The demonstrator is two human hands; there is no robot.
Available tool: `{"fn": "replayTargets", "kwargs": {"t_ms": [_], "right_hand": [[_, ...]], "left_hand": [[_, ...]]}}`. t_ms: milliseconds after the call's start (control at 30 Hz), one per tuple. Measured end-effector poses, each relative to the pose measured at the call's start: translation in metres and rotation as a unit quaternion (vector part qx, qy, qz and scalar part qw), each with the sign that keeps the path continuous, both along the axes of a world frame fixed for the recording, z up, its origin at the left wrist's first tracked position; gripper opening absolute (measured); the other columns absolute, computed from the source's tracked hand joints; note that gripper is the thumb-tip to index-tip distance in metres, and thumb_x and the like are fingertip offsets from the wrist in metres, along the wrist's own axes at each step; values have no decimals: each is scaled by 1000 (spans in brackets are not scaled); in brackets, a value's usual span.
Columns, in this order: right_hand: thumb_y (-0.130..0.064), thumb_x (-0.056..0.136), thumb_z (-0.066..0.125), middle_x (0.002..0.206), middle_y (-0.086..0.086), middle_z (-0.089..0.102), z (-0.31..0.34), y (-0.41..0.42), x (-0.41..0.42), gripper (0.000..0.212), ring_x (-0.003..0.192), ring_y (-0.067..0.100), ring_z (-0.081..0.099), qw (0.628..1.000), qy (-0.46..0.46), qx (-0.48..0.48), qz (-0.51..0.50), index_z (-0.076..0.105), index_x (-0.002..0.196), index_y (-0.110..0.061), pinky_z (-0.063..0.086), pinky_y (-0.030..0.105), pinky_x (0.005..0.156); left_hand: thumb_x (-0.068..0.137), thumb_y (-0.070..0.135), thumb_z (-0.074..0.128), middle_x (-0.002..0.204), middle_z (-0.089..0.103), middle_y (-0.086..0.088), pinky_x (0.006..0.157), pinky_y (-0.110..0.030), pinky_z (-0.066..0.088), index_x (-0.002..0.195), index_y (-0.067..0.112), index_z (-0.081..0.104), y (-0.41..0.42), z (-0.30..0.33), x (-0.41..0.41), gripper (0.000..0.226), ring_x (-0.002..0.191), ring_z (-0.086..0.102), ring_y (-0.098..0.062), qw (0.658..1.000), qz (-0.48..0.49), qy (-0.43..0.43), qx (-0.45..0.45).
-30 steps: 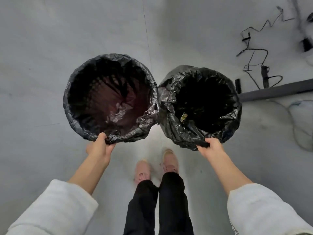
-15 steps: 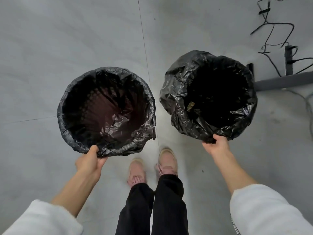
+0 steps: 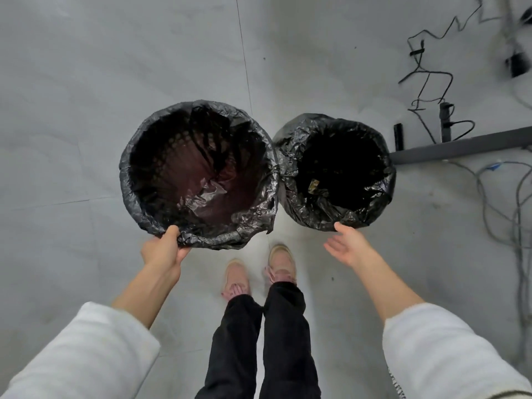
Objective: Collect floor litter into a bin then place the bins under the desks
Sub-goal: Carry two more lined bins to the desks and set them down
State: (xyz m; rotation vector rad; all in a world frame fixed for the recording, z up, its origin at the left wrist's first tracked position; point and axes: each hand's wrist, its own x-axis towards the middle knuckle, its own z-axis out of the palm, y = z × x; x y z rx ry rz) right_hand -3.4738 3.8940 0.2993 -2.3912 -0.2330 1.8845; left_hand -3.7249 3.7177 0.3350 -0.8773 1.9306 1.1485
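Two round bins lined with black plastic bags sit side by side in front of my feet, their rims touching. My left hand (image 3: 164, 251) grips the near rim of the left bin (image 3: 132, 203), whose reddish mesh wall shows through the liner. The right bin (image 3: 290, 197) looks smaller and lower, with a small scrap of litter (image 3: 313, 186) inside on the liner. My right hand (image 3: 347, 247) hovers just short of that bin's near rim, fingers spread and palm open, holding nothing.
A dark metal desk foot bar (image 3: 460, 148) runs along the floor at the right, right behind the right bin. Loose black and grey cables (image 3: 426, 79) and a power adapter (image 3: 516, 66) lie around it. Grey floor stretches left and ahead.
The right bin has dropped lower and come back beside the left bin, and my right hand has let go of its rim and opened. My left hand keeps its hold.
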Motion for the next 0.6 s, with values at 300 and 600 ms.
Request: {"fn": "replayTargets", "kwargs": {"t_ms": [300, 600], "right_hand": [[-40, 92, 54, 138, 9, 48, 187, 19, -120, 55, 116, 25, 52, 934, 71, 94, 338, 44, 136, -8, 49, 43, 94], [-13, 93, 52, 120, 14, 61, 316, 74, -239, 20, 106, 32, 61, 887, 72, 215, 402, 51, 111, -19, 53, 46, 88]], "left_hand": [[86, 2, 51, 82, 60, -6, 79, -35, 56, 91, 5, 59, -2, 144, -80, 10, 88, 58, -22, 987, -154, 37, 26], [85, 2, 52, 87, 62, -10, 57, -22, 59, 93, 4, 61, 51, 273, -188, 12, 76, 62, -19, 964, -226, 85, 112]]}}
